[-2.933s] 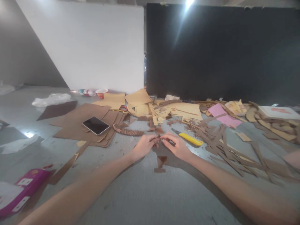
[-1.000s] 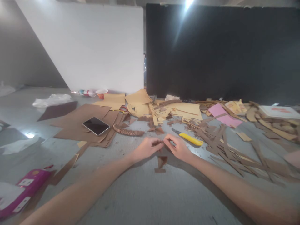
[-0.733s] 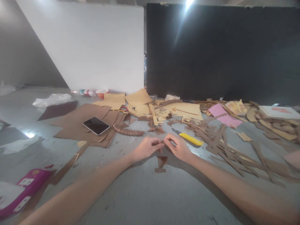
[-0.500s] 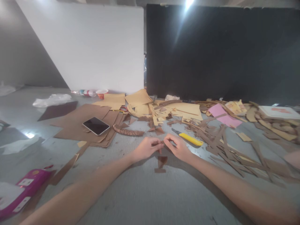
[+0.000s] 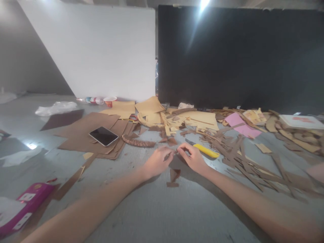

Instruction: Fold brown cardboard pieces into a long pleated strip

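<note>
My left hand (image 5: 159, 160) and my right hand (image 5: 191, 157) meet over the middle of the grey table, fingertips pinched close together. Between them is a tiny brown piece, mostly hidden by the fingers; its kind is too small to make out. Just below the hands lie a small brown paper scrap (image 5: 174, 174) and a flat brown strip (image 5: 172, 185). A yellow utility knife (image 5: 206, 150) with its blade out rests right beside my right hand. Behind my left hand lies a curved, ridged brown strip (image 5: 138, 141).
On the left a smartphone (image 5: 103, 136) lies on stacked brown sheets (image 5: 78, 140), with a magenta power strip (image 5: 30, 202) nearer. Tan sheets (image 5: 149, 106) and a red cup (image 5: 110, 101) stand at the back. Brown offcuts (image 5: 243, 158) and pink paper (image 5: 240, 124) crowd the right.
My left hand has shifted slightly and its fingers have curled in more towards the right fingertips. My right hand stays nearly in place. The scraps and knife have not moved.
</note>
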Demonstrator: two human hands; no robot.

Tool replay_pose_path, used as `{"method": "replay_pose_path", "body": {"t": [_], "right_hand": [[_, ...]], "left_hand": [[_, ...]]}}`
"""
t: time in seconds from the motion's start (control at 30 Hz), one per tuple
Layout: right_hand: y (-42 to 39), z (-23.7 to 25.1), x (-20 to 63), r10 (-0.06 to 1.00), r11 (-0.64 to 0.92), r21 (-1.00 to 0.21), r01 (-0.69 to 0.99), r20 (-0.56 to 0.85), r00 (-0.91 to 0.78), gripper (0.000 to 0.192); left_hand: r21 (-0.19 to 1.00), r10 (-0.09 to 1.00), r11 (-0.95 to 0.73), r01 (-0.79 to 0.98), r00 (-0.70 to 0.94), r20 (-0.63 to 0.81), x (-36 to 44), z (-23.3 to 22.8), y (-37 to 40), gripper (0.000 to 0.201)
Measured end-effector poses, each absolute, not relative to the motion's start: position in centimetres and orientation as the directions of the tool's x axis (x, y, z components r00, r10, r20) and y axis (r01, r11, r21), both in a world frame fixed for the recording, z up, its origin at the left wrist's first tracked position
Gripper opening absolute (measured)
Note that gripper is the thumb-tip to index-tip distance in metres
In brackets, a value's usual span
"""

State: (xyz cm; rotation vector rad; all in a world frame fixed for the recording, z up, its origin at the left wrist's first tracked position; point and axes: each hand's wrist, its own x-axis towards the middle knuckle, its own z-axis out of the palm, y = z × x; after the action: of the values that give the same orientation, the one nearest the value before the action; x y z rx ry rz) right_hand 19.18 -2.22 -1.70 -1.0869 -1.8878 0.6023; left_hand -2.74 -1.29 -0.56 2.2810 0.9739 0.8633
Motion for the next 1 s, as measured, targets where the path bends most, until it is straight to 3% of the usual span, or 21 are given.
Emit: {"method": "replay_pose_path", "body": {"t": [0.13, 0.23, 0.3, 0.57, 0.77, 1.0], "right_hand": [[-2.1, -2.0, 19.2, 0.877, 0.481, -0.752, 0.452, 0.416, -0.241, 0.037], [-2.1, -2.1, 19.2, 0.879, 0.476, -0.761, 0.441, 0.407, -0.247, 0.038], [-2.1, -2.0, 19.2, 0.881, 0.473, -0.765, 0.437, 0.405, -0.246, 0.038], [-2.1, -1.9, 19.1, 0.889, 0.459, -0.766, 0.449, 0.395, -0.233, 0.035], [-2.4, -1.5, 19.0, 0.896, 0.444, -0.794, 0.415, 0.389, -0.215, 0.036], [-2.4, -2.1, 19.0, 0.908, 0.419, -0.82, 0.39, 0.371, -0.194, 0.029]], "left_hand": [[0.442, 0.804, -0.563, 0.698, 0.339, 0.489, -2.7, -1.9, -1.4, 0.035], [0.29, 0.844, -0.413, 0.863, 0.243, 0.478, -2.8, -3.1, -1.2, 0.058], [0.246, 0.859, -0.408, 0.879, 0.278, 0.431, -2.9, -3.8, -1.0, 0.064], [0.258, 0.784, -0.585, 0.769, 0.454, 0.424, -3.0, -3.2, -0.9, 0.067], [0.268, 0.834, -0.488, 0.831, 0.352, 0.425, -3.2, -3.7, -0.5, 0.055], [0.196, 0.813, -0.556, 0.808, 0.481, 0.327, -3.6, -3.9, -0.1, 0.064]]}}
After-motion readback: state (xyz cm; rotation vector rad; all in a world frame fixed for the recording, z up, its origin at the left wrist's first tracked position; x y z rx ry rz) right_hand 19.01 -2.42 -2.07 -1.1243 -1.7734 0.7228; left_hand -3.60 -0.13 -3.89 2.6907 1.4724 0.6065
